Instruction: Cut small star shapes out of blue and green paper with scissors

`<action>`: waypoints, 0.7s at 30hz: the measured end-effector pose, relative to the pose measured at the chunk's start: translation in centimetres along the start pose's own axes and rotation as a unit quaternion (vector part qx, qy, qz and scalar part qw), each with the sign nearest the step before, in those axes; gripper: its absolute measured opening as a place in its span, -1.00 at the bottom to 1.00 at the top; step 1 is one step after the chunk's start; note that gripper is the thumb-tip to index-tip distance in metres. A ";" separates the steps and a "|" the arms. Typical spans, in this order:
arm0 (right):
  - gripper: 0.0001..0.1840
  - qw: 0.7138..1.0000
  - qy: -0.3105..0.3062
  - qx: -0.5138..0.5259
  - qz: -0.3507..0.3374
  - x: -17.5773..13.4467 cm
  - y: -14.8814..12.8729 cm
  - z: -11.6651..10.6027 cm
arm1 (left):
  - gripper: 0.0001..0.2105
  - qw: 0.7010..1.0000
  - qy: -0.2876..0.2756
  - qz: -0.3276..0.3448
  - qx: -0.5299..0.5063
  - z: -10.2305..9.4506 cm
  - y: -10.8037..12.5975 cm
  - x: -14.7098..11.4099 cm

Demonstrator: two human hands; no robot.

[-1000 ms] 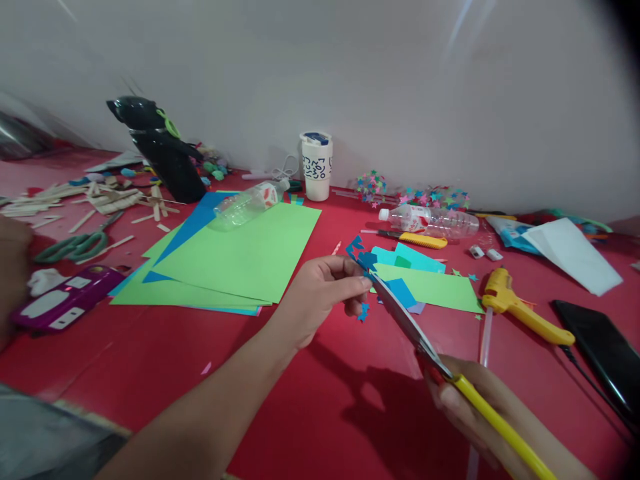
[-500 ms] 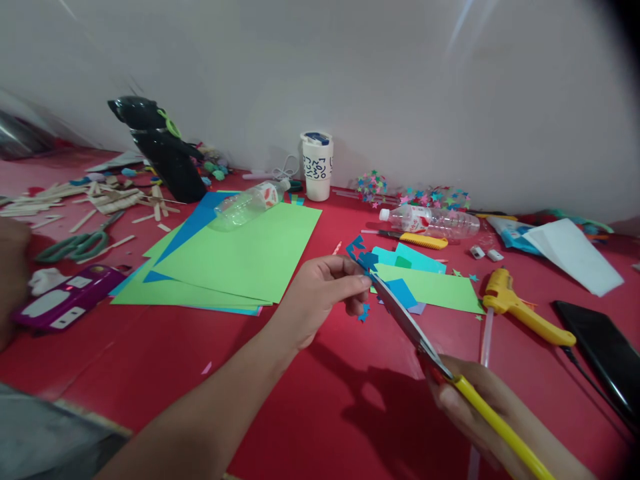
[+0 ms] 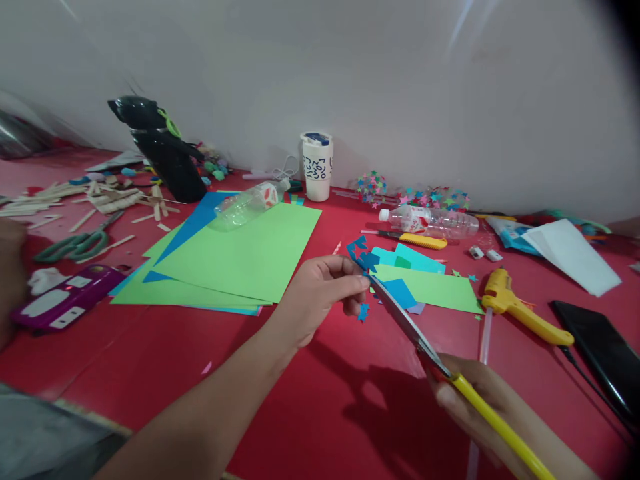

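Note:
Between thumb and fingers, my left hand (image 3: 333, 287) pinches a piece of dark blue paper (image 3: 361, 252) with notched, star-like cut edges. My right hand (image 3: 467, 393) grips a pair of scissors (image 3: 405, 320) with yellow handles. Their blades point up and left, and the tips meet the blue paper at my left fingertips. Small blue paper stars (image 3: 363, 312) show just below those fingers. Beyond the blades are a green paper strip (image 3: 440, 288), a blue paper square (image 3: 401, 293) and turquoise paper pieces (image 3: 420, 257).
Green sheets (image 3: 245, 253) lie left, with a plastic bottle (image 3: 250, 203) on top. A yellow glue gun (image 3: 525, 313) and black phone (image 3: 597, 353) lie right. Behind are a box cutter (image 3: 423, 241), another bottle (image 3: 433, 221) and a white tumbler (image 3: 317, 167). Another person's arm (image 3: 11, 280) is far left.
The blue paper has turned slightly at my left fingertips, showing more of its notched edge. Both hands and the scissors stay almost in place.

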State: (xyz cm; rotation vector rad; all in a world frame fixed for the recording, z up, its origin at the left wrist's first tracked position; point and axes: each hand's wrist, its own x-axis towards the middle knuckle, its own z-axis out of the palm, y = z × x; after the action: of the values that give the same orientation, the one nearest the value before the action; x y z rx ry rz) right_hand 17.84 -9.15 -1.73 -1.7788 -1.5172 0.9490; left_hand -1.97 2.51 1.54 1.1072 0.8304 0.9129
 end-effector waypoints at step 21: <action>-0.39 0.987 -0.117 0.099 0.039 -0.1 -0.5 -0.1 | -0.92 0.995 0.029 0.089 0.018 0.9 -0.4 -0.5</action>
State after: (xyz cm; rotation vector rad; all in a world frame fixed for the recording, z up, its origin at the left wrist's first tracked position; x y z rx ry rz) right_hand 17.64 -9.20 -1.21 -1.6397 -1.4412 1.3405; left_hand -1.31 1.68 1.43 1.2046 0.8073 1.0860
